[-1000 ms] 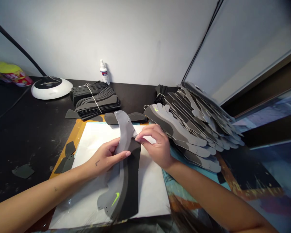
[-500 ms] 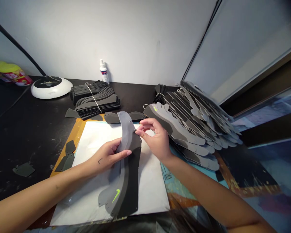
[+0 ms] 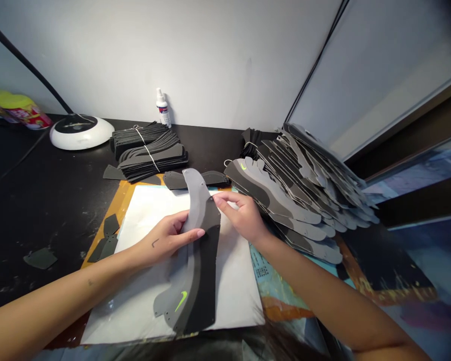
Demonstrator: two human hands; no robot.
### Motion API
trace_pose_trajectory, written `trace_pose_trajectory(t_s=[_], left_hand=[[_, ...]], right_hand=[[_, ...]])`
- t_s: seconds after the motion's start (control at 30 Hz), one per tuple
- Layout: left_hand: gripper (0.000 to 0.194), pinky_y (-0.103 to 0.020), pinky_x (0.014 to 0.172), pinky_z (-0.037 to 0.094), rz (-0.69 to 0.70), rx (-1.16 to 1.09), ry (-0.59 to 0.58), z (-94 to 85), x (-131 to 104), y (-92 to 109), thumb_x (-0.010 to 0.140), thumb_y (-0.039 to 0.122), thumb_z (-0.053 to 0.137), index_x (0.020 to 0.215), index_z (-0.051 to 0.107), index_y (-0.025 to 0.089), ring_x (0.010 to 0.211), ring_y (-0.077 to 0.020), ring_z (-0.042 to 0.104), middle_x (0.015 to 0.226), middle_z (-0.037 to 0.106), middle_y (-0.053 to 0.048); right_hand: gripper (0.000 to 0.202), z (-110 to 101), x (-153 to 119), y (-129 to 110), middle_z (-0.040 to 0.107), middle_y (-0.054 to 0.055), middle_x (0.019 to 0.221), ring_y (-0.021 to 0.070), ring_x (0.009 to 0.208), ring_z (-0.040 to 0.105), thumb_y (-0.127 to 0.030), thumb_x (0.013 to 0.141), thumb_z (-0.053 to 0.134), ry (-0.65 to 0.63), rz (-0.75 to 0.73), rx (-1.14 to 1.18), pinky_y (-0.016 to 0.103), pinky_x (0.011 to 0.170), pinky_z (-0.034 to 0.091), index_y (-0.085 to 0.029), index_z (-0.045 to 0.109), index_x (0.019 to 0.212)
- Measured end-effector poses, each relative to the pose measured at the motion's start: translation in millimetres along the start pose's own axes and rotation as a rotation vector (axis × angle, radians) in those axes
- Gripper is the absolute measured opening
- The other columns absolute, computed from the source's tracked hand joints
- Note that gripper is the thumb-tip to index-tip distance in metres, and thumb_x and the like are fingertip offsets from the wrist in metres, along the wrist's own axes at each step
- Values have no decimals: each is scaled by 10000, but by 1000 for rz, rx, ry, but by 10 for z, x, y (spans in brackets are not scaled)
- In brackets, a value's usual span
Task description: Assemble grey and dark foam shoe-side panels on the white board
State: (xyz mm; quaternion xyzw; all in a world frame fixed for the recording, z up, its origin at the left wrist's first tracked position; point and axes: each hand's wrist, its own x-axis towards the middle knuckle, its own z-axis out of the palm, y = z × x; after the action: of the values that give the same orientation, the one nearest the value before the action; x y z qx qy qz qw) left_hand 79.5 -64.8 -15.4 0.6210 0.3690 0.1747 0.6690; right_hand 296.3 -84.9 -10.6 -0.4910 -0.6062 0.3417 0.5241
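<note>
A long curved panel, light grey shading to black with a small yellow-green swoosh near its lower end, is tilted up over a white sheet. My left hand grips its left side, thumb on the front and fingers behind. At the panel's upper right edge, my right hand pinches the rim between thumb and index finger. Small holes run along that edge. Dark pieces lie just behind the panel's top.
Behind on the left are a tied bundle of dark pieces, a spray bottle and a white lamp base. A large pile of similar panels stands at right. Small dark pieces lie at left.
My right thumb and index finger have closed on the panel's upper right edge; the fingers were more spread before. The whole view has shifted slightly.
</note>
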Motion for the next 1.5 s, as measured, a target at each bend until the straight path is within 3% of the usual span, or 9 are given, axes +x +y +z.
trace_pose_trajectory(t_s=[0.17, 0.33, 0.53, 0.77, 0.97, 1.17, 1.3, 1.5], left_hand=[[448, -174, 378, 279, 31, -2, -27, 22, 29, 13, 882, 525, 702, 1136, 622, 164, 469, -69, 357, 671, 480, 46], [459, -180, 397, 293, 38, 20, -51, 14, 53, -6, 891, 529, 687, 1139, 618, 150, 481, -74, 357, 673, 493, 44], [388, -226, 616, 464, 100, 63, -35, -5, 48, -16, 908, 501, 676, 1085, 647, 157, 726, -148, 557, 915, 632, -38], [474, -207, 428, 311, -4, -2, -22, -13, 19, -6, 879, 525, 697, 1189, 631, 172, 509, -109, 470, 786, 632, -21], [485, -209, 422, 285, 43, -21, -12, -53, 7, 16, 939, 559, 609, 1287, 613, 221, 492, -95, 415, 788, 632, -11], [387, -176, 492, 346, 31, -223, 88, -93, 63, -22, 923, 536, 646, 1167, 660, 236, 583, -103, 477, 742, 568, 16], [431, -151, 416, 271, -23, -222, 117, -104, 61, 22, 888, 534, 695, 1204, 630, 247, 502, -80, 377, 661, 485, 49], [583, -157, 341, 212, -36, -140, 146, -104, 41, 85, 827, 561, 751, 1294, 577, 259, 438, -66, 332, 743, 599, 25]], right_hand=[[244, 6, 35, 35, 782, 14, 943, 202, 924, 705, -450, 906, 650, -82, 134, 140, 352, 862, 530, -244, 776, 870], [245, 31, 54, 51, 777, 19, 890, 193, 868, 692, -476, 822, 736, -46, 205, 206, 339, 829, 532, -235, 768, 802], [268, 59, 39, 15, 736, 10, 783, 174, 762, 649, -475, 821, 728, -8, 179, 131, 307, 724, 514, -222, 729, 732], [417, 71, 21, 4, 587, -14, 661, 151, 672, 542, -550, 930, 573, -42, 114, 123, 289, 673, 481, -222, 648, 683], [259, 46, 9, 55, 672, 9, 800, 165, 768, 583, -466, 882, 658, -129, 156, 184, 302, 720, 503, -225, 720, 809], [234, 29, 39, 177, 590, -29, 667, 127, 600, 532, -455, 824, 704, 42, 204, 155, 262, 591, 449, -223, 717, 797], [274, -9, 75, 203, 554, -38, 649, 114, 547, 497, -489, 803, 708, 173, 249, 180, 257, 552, 432, -216, 702, 804], [280, -39, 62, 217, 504, -47, 656, 109, 560, 492, -495, 835, 681, 203, 243, 167, 247, 566, 423, -221, 650, 788]])
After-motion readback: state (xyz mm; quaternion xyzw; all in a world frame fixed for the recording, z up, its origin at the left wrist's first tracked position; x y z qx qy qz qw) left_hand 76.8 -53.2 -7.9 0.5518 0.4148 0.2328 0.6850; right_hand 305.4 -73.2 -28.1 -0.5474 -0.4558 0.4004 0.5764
